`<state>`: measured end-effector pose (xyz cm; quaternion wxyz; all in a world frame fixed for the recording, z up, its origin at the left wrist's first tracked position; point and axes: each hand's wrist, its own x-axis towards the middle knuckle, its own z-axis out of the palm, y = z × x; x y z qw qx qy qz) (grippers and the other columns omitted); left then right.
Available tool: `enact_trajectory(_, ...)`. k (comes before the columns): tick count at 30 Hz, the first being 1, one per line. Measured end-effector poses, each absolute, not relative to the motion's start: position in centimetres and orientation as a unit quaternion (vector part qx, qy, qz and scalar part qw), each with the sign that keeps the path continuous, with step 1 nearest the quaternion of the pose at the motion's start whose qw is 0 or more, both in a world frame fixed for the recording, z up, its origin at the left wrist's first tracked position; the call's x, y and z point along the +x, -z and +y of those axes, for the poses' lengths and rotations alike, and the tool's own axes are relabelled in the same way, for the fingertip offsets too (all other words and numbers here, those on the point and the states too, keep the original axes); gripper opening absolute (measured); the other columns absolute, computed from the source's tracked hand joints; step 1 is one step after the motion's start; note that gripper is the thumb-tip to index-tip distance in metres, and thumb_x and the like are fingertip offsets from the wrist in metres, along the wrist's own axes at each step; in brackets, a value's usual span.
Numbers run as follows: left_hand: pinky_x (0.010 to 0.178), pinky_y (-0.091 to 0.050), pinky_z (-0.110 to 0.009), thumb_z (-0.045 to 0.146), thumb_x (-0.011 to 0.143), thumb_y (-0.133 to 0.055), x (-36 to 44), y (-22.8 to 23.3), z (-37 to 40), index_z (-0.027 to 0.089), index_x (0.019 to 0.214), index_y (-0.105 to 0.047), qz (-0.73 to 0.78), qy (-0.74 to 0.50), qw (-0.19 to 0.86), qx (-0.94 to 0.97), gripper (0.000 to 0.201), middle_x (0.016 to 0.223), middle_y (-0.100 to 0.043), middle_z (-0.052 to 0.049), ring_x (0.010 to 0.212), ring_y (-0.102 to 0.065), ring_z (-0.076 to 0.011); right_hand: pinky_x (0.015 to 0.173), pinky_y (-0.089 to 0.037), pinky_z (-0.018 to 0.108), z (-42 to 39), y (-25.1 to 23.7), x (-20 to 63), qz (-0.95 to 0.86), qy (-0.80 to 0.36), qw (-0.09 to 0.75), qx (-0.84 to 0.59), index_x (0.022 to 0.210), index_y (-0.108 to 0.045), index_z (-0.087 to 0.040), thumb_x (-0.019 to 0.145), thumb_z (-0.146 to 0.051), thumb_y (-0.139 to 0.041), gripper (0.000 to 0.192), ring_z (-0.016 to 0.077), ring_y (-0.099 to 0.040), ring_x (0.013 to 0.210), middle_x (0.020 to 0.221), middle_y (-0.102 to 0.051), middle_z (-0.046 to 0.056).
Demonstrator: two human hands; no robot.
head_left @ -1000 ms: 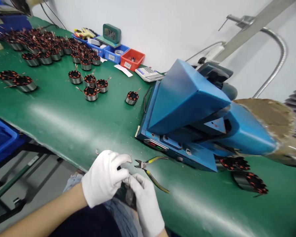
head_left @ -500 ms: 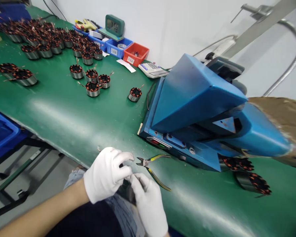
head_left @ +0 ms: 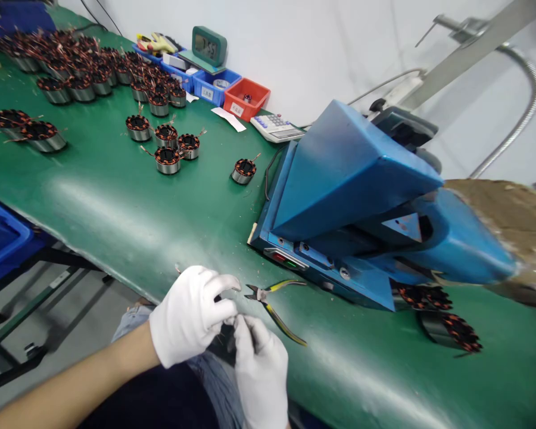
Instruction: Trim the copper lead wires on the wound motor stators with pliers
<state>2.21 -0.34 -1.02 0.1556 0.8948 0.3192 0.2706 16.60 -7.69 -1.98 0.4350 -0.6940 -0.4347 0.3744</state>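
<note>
My left hand [head_left: 190, 316], in a white glove, is bent with its fingertips closed at the table's front edge. Facing it, my right hand [head_left: 261, 369], also gloved, pinches with thumb and forefinger. Their fingertips meet around something small and dark, mostly hidden by the gloves, so I cannot make out its kind. Just beyond the fingers lie diagonal cutters [head_left: 261, 295] with yellow-and-black handles spread apart and jaws pointing left. A single wire-wound stator [head_left: 243, 171] stands farther back on the green table [head_left: 196, 208].
A blue machine [head_left: 335, 173] stands at right, several stators [head_left: 446, 330] beside it. More stators [head_left: 167, 159] stand at centre left, with a large pile [head_left: 75, 65] behind. Along the wall are a red bin [head_left: 246, 98], blue bins [head_left: 214, 84], a clock [head_left: 209, 45] and a calculator [head_left: 277, 126].
My right hand has shifted slightly left, its fingertips still against my left hand's. The left hand has hardly moved. The cutters stay where they lay; the view has turned a little.
</note>
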Motion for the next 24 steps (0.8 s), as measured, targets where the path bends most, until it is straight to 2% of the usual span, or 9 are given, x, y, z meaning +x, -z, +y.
enact_trajectory(3,0.07,-0.038,-0.037,0.01,0.077,-0.042,2.2,1.2,-0.4,0.02,0.082,-0.06,0.318,-0.272,0.154,0.895,0.021,0.112,-0.059,-0.007,0.084,-0.054,-0.0211,0.031,-0.031,0.023,-7.2,1.2,16.1,-0.264,-0.602,0.436,-0.615,0.058,-0.048,-0.023,0.082,-0.047,-0.05,0.033,0.0091,-0.029,0.027,0.036,-0.027,-0.011)
enact_trajectory(4,0.071,-0.038,-0.037,0.01,0.076,-0.042,2.2,1.2,-0.4,0.02,0.082,-0.06,0.319,-0.275,0.154,0.894,0.021,0.112,-0.059,-0.007,0.085,-0.054,-0.021,0.03,-0.027,0.022,-6.9,0.9,16.3,-0.229,-0.659,0.419,-0.581,0.057,-0.046,-0.023,0.08,-0.049,-0.051,0.035,0.0083,-0.027,0.026,0.035,-0.025,-0.012)
enact_trajectory(6,0.07,-0.038,-0.037,0.011,0.077,-0.042,2.2,1.2,-0.3,0.02,0.08,-0.06,0.318,-0.282,0.156,0.892,0.021,0.112,-0.059,-0.007,0.085,-0.054,-0.0209,0.034,-0.033,0.022,-6.4,0.3,17.2,-0.234,-0.695,0.371,-0.569,0.057,-0.05,-0.021,0.074,-0.045,-0.059,0.03,0.0097,-0.039,0.03,0.036,-0.04,-0.008)
enact_trajectory(9,0.069,-0.039,-0.036,0.013,0.078,-0.042,2.2,1.1,-0.2,0.02,0.078,-0.06,0.318,-0.286,0.158,0.89,0.019,0.111,-0.06,-0.007,0.083,-0.055,-0.0202,0.056,-0.049,0.028,-6.0,0.2,18.8,-0.487,-0.47,0.314,-0.666,0.075,-0.065,-0.018,0.076,-0.027,-0.061,0.009,0.0167,-0.062,0.058,0.065,-0.069,0.004)
enact_trajectory(12,0.07,-0.039,-0.035,0.013,0.079,-0.045,2.2,0.9,-0.2,0.02,0.078,-0.059,0.324,-0.282,0.158,0.889,0.016,0.111,-0.06,-0.006,0.083,-0.055,-0.02,0.066,-0.05,0.034,-6.3,1.1,19.4,-0.716,-0.142,0.305,-0.612,0.094,-0.069,-0.02,0.082,-0.015,-0.053,0.021,0.0213,-0.066,0.07,0.082,-0.074,0.009)
enact_trajectory(14,0.07,-0.039,-0.036,0.012,0.079,-0.045,2.2,0.9,-0.3,0.02,0.079,-0.059,0.325,-0.279,0.16,0.889,0.015,0.111,-0.06,-0.006,0.084,-0.056,-0.0204,0.061,-0.049,0.033,-6.7,1.8,19.0,-0.736,-0.091,0.331,-0.583,0.094,-0.07,-0.02,0.083,-0.014,-0.052,0.022,0.0208,-0.064,0.064,0.076,-0.074,0.009)
enact_trajectory(18,0.07,-0.039,-0.036,0.011,0.077,-0.044,2.1,1.1,-0.4,0.019,0.077,-0.058,0.322,-0.274,0.158,0.892,0.015,0.113,-0.06,-0.007,0.085,-0.056,-0.0209,0.044,-0.044,0.027,-7.5,2.5,17.7,-0.554,-0.362,0.414,-0.625,0.076,-0.067,-0.02,0.087,-0.031,-0.054,0.02,0.0155,-0.053,0.043,0.049,-0.059,0.0)
enact_trajectory(21,0.07,-0.039,-0.036,0.011,0.076,-0.044,2.2,1.1,-0.4,0.02,0.079,-0.06,0.32,-0.272,0.163,0.893,0.018,0.112,-0.059,-0.007,0.084,-0.055,-0.0205,0.037,-0.042,0.027,-8.0,2.3,17.6,-0.479,-0.439,0.448,-0.615,0.07,-0.064,-0.021,0.08,-0.047,-0.062,0.027,0.0147,-0.048,0.038,0.044,-0.052,-0.002)
enact_trajectory(24,0.069,-0.038,-0.035,0.012,0.079,-0.042,2.4,1.1,-0.4,0.021,0.078,-0.06,0.322,-0.274,0.177,0.889,0.02,0.111,-0.059,-0.005,0.081,-0.054,-0.0195,0.039,-0.044,0.028,-8.1,1.8,18.5,-0.39,-0.493,0.479,-0.613,0.065,-0.062,-0.021,0.078,-0.049,-0.065,0.031,0.0145,-0.05,0.038,0.045,-0.055,-0.002)
